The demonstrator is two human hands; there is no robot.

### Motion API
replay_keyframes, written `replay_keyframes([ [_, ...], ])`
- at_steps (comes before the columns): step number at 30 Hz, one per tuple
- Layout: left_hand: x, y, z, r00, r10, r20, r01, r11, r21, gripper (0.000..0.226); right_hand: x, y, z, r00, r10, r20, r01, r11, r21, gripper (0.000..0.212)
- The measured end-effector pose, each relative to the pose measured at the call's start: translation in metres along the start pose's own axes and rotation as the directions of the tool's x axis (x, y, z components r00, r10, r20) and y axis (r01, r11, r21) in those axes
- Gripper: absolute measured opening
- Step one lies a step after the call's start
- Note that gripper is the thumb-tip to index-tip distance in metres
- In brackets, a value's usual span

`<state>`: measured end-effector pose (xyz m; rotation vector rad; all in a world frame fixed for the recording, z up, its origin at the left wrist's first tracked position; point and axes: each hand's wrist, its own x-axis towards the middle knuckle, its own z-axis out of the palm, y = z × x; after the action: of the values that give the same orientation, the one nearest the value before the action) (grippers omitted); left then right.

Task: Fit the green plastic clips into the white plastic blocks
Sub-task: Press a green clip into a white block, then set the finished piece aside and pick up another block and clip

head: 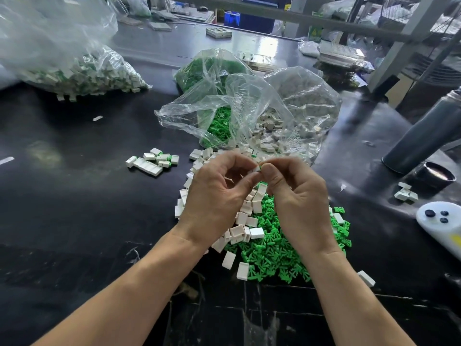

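black table (74, 208) — both hands pinch one white block (256, 169) together.

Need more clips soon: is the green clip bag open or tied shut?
Open: the green clip bag has its mouth spread wide toward the person, with clips showing inside.

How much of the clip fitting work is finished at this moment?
Done: a small group of fitted blocks lies left. In hand: left hand and right hand pinch one block with a clip. Left: piles of loose white blocks and green clips.
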<state>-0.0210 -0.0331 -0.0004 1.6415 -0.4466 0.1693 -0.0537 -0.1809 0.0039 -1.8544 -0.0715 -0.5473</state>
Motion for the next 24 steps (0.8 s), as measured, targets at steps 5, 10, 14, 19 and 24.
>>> replay_keyframes([
  [5, 0.000, -0.003, 0.000, 0.999, -0.032, -0.003, 0.032, 0.999, -0.014, 0.018, 0.001, 0.004, 0.002, 0.999, 0.028, -0.043, -0.030, 0.999, -0.037, 0.005],
  [10, 0.006, -0.008, -0.014, 0.999, -0.037, -0.034, 0.041, 0.992, 0.120, 0.016, 0.004, 0.009, -0.003, 0.986, 0.075, -0.151, -0.080, 0.997, -0.021, 0.003],
  [14, 0.015, -0.016, -0.034, 0.989, -0.019, -0.144, 0.064, 0.946, 0.316, 0.014, 0.004, 0.011, -0.005, 0.983, 0.090, -0.161, -0.096, 0.995, -0.027, 0.005],
  [19, 0.025, -0.029, -0.058, 0.958, -0.022, -0.284, 0.201, 0.759, 0.620, 0.017, 0.004, 0.011, -0.004, 0.985, 0.109, -0.133, -0.115, 0.992, -0.041, 0.010],
  [24, 0.031, -0.037, -0.070, 0.926, -0.054, -0.374, 0.339, 0.558, 0.757, 0.012, 0.004, 0.010, -0.005, 0.985, 0.114, -0.128, -0.123, 0.991, -0.062, 0.010],
])
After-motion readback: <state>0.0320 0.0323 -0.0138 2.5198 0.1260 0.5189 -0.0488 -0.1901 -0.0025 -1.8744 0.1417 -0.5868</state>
